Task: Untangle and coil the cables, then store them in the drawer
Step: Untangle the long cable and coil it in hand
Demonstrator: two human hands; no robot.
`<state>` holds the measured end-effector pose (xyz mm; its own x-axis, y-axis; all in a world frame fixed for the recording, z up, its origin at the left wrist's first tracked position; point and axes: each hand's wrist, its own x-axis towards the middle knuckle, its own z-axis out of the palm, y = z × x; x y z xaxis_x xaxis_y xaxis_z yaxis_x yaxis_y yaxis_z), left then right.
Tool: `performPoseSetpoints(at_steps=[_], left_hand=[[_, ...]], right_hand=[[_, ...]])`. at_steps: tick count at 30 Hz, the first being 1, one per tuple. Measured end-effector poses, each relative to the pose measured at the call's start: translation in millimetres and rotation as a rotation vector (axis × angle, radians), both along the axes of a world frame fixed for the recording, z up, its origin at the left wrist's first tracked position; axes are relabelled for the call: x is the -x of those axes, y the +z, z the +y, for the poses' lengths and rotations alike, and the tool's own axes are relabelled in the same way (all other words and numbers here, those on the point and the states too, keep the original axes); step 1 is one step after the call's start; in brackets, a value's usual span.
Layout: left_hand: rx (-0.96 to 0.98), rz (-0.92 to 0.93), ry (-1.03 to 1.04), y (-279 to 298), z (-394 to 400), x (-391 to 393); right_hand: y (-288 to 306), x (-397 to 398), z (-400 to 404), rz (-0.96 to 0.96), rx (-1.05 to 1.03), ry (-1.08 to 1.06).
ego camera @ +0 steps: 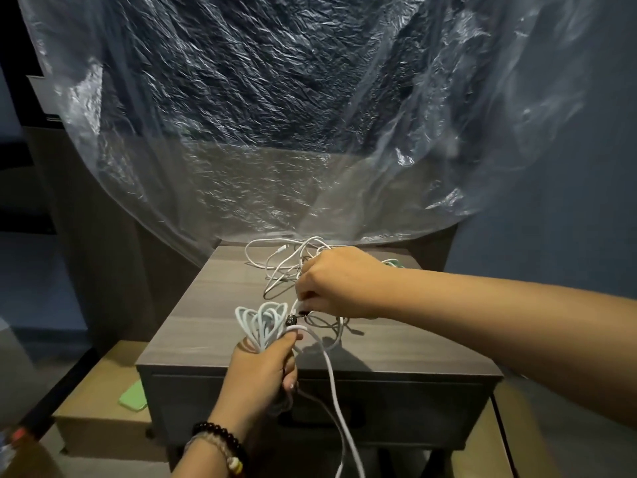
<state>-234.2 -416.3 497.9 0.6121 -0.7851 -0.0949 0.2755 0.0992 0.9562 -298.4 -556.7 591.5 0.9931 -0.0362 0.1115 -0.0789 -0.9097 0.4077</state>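
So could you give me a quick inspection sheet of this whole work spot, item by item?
Surface: grey wood-grain cabinet top, partly covered by cables.
Job's things: looped white cable bundle; loose tangle of white cables; drawer closed.
Clutter: green flat item on a cardboard box to the left.
Grippers: left hand grips the bundle, fingers curled round it; right hand pinches a strand above the top.
Cables: one white cable tail hangs down past the drawer front.
Surroundings: crinkled clear plastic sheet behind the cabinet; blue wall to the right; dim light.
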Motion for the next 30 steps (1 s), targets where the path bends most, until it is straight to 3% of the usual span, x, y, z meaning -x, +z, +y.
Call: performPoseSetpoints(at_steps=[6,12,15,17,20,23,26,30], left_hand=[[0.012,0.036,0.066,-4,6,-11],[-0.064,0.028,0.049,-12,9,-12],[-0.034,0.086,0.09,-12,7,-15],[-0.006,0.128,0.079,-11,6,-14],[0.012,0.194,0.036,-10,4,-10],[0.004,0.207,0.037,-11,2,-10],[-0.007,0.201,0.047,-11,1,-12],[-0.003,0.2,0.066,-8,3,-16]], right_hand=[[11,-4,-38,-0.155,0.194,0.127],[12,-19,-68,-0.292,0.134,-0.238],[2,-29,-81,-0.292,-0.126,-0.497],[2,-36,-92,-0.336,-0.471,-0.639],[8,-50,-101,-0.491,-1.056,-0.715],[16,-62,-103,-0.654,-1.398,-0.707],[30,-76,-105,-0.773,-1.521,-0.663],[54,-91,-114,-0.84,-1.36,-0.6]])
